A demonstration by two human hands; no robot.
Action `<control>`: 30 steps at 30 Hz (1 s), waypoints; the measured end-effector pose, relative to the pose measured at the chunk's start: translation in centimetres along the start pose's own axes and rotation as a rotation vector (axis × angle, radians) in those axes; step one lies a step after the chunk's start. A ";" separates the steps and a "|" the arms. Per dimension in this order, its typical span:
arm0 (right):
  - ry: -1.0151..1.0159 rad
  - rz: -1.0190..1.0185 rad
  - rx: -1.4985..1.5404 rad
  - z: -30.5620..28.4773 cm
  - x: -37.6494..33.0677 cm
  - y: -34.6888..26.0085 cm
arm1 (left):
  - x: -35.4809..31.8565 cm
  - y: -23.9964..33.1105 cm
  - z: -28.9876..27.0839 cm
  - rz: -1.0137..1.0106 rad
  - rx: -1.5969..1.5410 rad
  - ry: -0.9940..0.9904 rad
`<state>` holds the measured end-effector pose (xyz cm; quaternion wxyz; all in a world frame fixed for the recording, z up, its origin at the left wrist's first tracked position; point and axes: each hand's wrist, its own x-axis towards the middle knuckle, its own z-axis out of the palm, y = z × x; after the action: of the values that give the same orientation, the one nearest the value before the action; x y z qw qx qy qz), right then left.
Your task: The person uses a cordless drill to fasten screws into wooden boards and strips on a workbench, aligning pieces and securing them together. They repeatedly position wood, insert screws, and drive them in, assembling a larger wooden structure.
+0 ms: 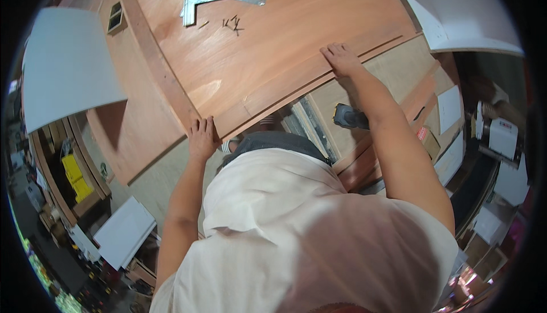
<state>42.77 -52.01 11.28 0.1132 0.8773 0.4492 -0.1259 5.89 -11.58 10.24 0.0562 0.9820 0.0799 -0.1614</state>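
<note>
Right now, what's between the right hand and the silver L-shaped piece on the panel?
A few small screw-like pieces, loose on the wooden panel, in the head view.

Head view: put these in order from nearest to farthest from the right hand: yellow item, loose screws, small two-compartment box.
From the right hand:
1. Loose screws, to its left on the wooden panel.
2. Small two-compartment box, farther left, beyond the wooden strip.
3. Yellow item, far left, toward the lower part of the picture.
</note>
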 end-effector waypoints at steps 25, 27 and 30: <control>-0.042 -0.063 0.043 0.4 0.2 1.1 | 0.2 0.3 -0.8 -0.017 -0.084 -0.029; -0.037 -0.064 0.037 0.9 0.2 1.2 | 0.4 0.3 -0.8 -0.010 -0.085 -0.029; -0.022 -0.075 0.054 0.7 0.1 1.5 | 0.3 0.1 -0.7 0.012 -0.077 -0.017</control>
<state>43.99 -52.99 10.69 0.0897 0.8611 0.4769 -0.1519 6.36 -11.51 10.81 0.0956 0.9782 0.0796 -0.1664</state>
